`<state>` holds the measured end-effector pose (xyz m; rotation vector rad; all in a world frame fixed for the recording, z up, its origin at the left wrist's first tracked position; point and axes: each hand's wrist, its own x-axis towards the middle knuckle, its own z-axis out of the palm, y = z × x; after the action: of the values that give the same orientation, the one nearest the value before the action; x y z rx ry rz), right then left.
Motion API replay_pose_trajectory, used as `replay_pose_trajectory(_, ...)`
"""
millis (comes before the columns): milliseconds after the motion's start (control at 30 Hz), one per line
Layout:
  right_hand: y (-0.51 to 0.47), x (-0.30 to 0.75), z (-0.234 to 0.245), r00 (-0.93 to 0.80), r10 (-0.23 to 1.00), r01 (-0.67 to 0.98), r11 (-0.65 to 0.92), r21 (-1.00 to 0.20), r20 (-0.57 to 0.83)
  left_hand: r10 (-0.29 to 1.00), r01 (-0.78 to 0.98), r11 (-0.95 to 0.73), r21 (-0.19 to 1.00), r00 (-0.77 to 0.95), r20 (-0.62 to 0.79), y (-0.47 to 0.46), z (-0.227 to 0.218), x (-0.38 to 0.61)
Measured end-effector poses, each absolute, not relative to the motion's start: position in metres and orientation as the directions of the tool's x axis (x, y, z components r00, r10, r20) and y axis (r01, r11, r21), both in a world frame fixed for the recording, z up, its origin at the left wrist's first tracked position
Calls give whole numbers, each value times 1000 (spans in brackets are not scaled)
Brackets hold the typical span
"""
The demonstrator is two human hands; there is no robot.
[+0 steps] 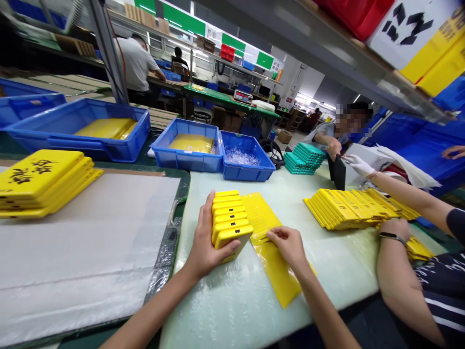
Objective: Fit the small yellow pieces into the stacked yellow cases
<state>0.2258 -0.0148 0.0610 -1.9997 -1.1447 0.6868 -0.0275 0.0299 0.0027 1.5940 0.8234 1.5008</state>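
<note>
My left hand (205, 245) is wrapped round a stack of yellow power banks (228, 218), slim rounded slabs with small dark ports in the ends facing me. A glossy yellow plastic sheet (279, 276) lies on the pale table just to the right of the stack. Thumb and forefinger of my right hand (288, 242) are pinched at the sheet's middle, where a small raised edge or peeled piece shows. Exactly what sits between those fingertips is partly hidden.
At left, more yellow slabs with black lettering (39, 179) sit on a white-covered board (90, 252). Blue bins (247, 172) line the back. Yellow pieces (348, 208) in rows and a co-worker's arm (395, 261) are at right; teal pieces (305, 157) stand beyond. A shelf (327, 53) overhangs.
</note>
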Motion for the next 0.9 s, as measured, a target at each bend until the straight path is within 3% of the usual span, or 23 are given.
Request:
replay_pose_trajectory(67,-10,233,84,421,875,298,-381,-875,-238,862,-62,-498,865,78,501,29,2,-27)
replay_pose_trajectory(167,0,230,128,415,880,186,-330,-926,-231,853,-58,-514,856,71,518,27,1,-26)
replay_pose_trajectory(300,15,187,175,316,948,277,-128,-952,-35,864,-63,-491,869,88,495,27,1,-26)
replay_pose_trajectory(400,27,144,187,197,980,386,-56,-921,23,868,-66,-485,872,90,489,27,1,-25)
replay_pose_trajectory(900,35,107,188,117,990,527,-129,-840,-79,865,-83,-480,873,119,487,24,2,-23)
